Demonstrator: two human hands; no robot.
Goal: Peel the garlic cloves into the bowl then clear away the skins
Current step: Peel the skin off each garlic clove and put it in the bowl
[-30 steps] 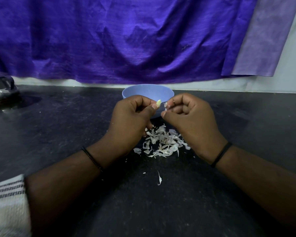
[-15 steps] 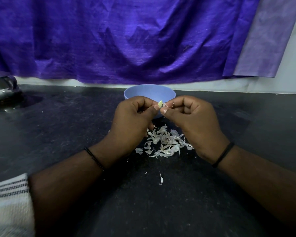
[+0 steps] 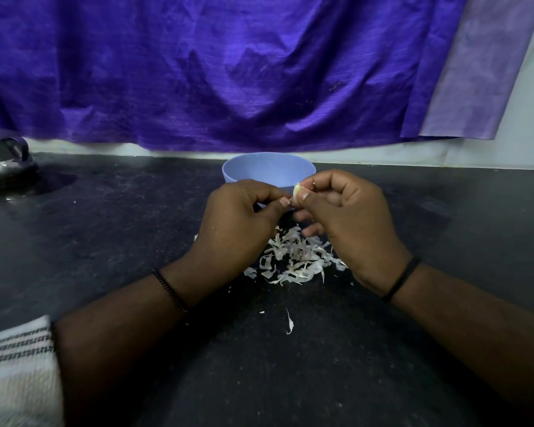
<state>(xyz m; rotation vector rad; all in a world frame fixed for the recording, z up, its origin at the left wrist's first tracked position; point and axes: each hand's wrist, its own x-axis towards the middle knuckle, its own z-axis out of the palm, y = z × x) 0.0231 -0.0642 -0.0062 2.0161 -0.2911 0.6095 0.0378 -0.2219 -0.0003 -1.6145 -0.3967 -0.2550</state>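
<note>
The right hand pinches a garlic clove between thumb and forefinger, its other fingers curled under. The left hand meets it at the clove, thumb and forefinger tip nipped together on what looks like a bit of skin at the clove's lower end; whether it grips the clove itself or only the skin is too small to tell. Both hands hang over the counter, just on the near side of the bowl.

Nearest the camera, well short of the bowl, one stray skin lies alone. Closer to the bowl, under and between the wrists, sits the pile of skins. The clove itself is held just in front of the bowl's near rim, level with it. The bowl's inside is hidden, so how many peeled cloves it holds cannot be told. Beyond the bowl hangs a purple cloth; far to the bowl's left stands a steel pot.

The step in hand seems to be peeling, likely late on this clove, since pale flesh shows. The next move probably calls for the left hand to pull the last skin away and drop it on the pile, then the right to reach slightly forward and release the clove over the bowl. Clearing the skins is not yet begun.
</note>
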